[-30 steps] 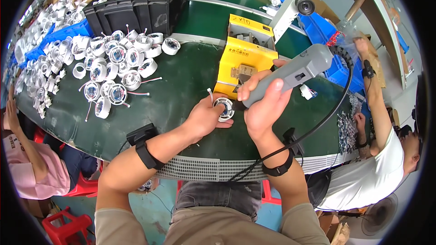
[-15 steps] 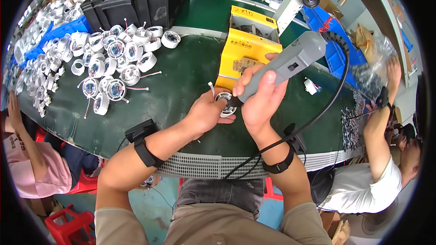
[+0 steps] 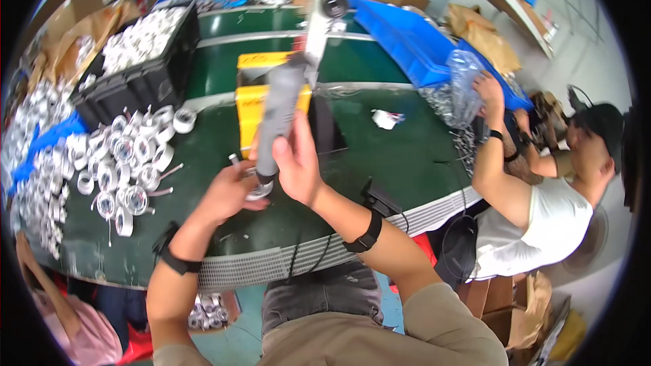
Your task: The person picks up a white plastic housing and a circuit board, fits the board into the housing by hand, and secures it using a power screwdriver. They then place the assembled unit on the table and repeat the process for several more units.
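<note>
Driver (image 3: 281,98) now more upright in right hand (image 3: 299,169), down at white ring (image 3: 260,194) in left hand (image 3: 229,193)

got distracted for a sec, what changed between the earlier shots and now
The grey power tool in the right hand swung from slanted to nearly upright, its lower end at the white ring. The view turned right, so things appear further left. Nothing was visibly let go: the left hand still holds the ring. The yellow box and pile of white rings stayed put.
</note>
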Action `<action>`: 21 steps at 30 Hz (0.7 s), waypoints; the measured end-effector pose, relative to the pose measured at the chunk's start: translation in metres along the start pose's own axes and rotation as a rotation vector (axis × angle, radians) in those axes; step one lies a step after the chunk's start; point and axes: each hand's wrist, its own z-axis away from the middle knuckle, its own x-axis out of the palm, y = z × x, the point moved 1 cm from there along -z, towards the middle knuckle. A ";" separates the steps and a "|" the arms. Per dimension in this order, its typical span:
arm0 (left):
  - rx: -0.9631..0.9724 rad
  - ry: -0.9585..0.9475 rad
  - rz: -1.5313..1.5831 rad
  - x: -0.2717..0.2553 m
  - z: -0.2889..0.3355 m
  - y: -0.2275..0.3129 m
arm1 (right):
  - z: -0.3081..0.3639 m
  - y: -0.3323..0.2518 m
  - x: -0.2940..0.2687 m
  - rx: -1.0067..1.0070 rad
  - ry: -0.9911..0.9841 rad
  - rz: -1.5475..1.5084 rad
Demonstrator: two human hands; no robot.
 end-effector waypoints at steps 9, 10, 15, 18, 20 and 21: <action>0.397 1.205 -1.136 -0.122 0.038 0.020 | 0.001 -0.025 -0.206 0.215 0.308 1.833; 0.357 1.161 -1.046 -0.106 0.043 0.033 | 0.008 -0.026 -0.218 0.216 0.325 1.847; 0.161 0.213 -0.538 -0.060 0.055 0.049 | 0.022 -0.029 -0.201 0.191 0.226 1.538; 0.109 -0.167 -0.352 -0.018 0.044 0.038 | 0.026 -0.044 -0.138 -0.127 0.150 1.199; 0.200 -0.265 -0.022 0.015 0.033 0.030 | 0.031 -0.062 -0.090 -0.297 -0.017 1.020; 0.273 -0.279 0.175 0.032 0.030 0.021 | 0.033 -0.065 -0.068 -0.363 -0.103 0.936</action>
